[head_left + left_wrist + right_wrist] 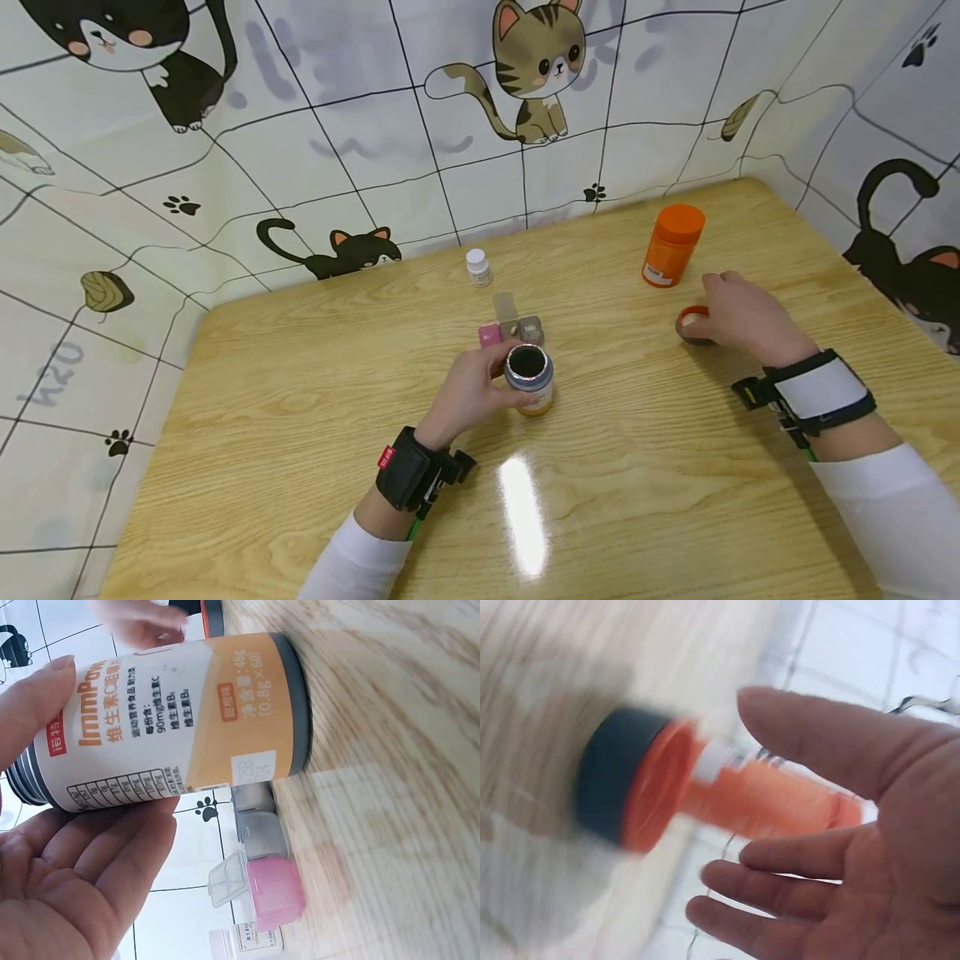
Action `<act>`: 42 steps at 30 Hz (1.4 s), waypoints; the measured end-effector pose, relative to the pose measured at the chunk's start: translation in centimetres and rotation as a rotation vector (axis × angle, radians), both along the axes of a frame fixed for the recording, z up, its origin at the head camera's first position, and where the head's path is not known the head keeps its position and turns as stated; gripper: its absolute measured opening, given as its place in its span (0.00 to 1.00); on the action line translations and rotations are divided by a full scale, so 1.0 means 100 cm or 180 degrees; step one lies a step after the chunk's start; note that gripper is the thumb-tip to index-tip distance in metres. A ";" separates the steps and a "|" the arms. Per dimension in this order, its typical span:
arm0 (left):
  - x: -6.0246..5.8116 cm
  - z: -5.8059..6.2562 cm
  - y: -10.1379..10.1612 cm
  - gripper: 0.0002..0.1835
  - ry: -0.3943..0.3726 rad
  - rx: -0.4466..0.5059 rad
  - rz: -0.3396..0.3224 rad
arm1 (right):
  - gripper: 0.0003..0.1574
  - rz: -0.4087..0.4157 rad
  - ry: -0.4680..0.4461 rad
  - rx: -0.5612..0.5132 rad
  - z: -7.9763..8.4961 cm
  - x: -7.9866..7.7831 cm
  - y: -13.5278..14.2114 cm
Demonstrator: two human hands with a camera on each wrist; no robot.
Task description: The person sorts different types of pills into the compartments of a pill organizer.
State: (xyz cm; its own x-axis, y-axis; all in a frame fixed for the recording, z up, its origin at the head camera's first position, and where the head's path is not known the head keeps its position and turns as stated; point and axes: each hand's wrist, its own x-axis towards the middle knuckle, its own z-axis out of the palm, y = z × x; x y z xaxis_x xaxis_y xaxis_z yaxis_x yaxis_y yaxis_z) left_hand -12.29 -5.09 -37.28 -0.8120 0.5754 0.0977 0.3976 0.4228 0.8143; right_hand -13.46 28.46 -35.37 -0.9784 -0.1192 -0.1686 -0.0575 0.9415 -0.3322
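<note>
My left hand (pixel 467 390) grips an uncapped supplement bottle (pixel 538 392) between thumb and fingers. The bottle stands upright with its dark mouth showing; its label (pixel 165 720) is white and orange, with Chinese text. On the right, my right hand (pixel 750 321) is over a dark grey cap with an orange rim (pixel 619 780), which lies on the table. In the right wrist view the thumb and fingers are spread apart, and the cap sits beyond the fingertips. Just behind the bottle is a small pill box (pixel 489 335) with pink and grey compartments and a clear lid raised.
An orange jar (pixel 672 247) with an orange lid stands at the back right, beyond my right hand. A small white bottle (pixel 478 268) is behind the pill box. Cat-patterned sheeting (pixel 360 150) borders the wooden table (pixel 300 383) at the back and sides.
</note>
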 end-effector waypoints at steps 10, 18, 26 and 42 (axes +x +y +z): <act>0.001 0.000 0.000 0.29 0.0048 0.0008 0.0041 | 0.32 0.0010 0.0058 0.0157 -0.026 -0.002 0.015; 0.002 0.000 -0.001 0.29 0.0048 0.0056 0.0029 | 0.35 0.0405 0.0510 -0.0477 0.004 0.007 -0.032; 0.000 -0.004 -0.002 0.28 0.0081 0.0095 0.0033 | 0.35 0.1195 0.0893 -0.0450 0.032 0.029 -0.109; 0.000 -0.003 -0.002 0.29 0.0064 0.0125 -0.0058 | 0.42 0.1840 0.0959 -0.0398 0.048 0.022 -0.138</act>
